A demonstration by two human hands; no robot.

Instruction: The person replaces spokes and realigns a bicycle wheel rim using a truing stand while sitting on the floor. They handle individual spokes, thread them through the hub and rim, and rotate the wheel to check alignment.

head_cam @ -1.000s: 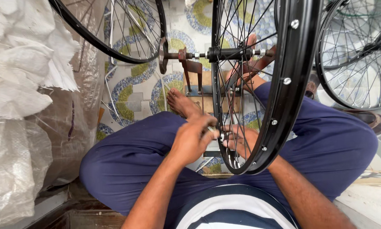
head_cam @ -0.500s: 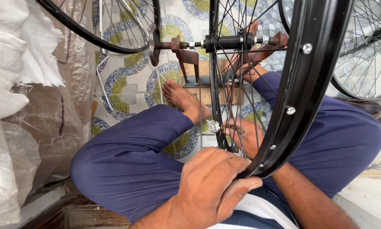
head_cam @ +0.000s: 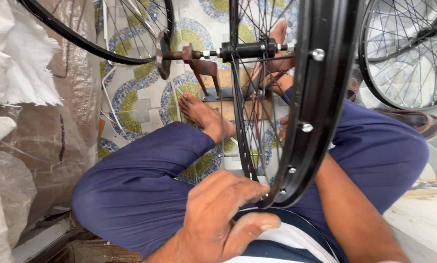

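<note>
Wheel: a black spoked rim is seen edge-on, carried by its hub on a rusty stand set on the patterned floor; its lowest arc hangs between the knees, just above the lap.
Left hand: the left hand is laid against the bottom of the rim, index and middle fingers pressed on the tyre side, thumb curled below; the fingers are held narrow around the rim edge, and no tool is seen in them.
Right hand: the right hand is largely hidden behind rim and spokes; whether its fingers are closed on anything cannot be told. Only its forearm is shown clearly.
Change since 1 second ago: then both hands were met at a spoke nipple near the rim's lower inside; half a second ago the left hand had been drawn back toward the body, and it is now placed on the rim's outer edge.
Meaning: the fine work at that nipple appears to have been left off, and the rim is judged to be gripped for turning or steadying.
View: the camera has been brought closer and lower, so the rim fills more of the picture.
Surroundings: 2 more spoked wheels are leaned nearby; plastic sacking is piled on the left; bare feet are rested by the stand.
</note>
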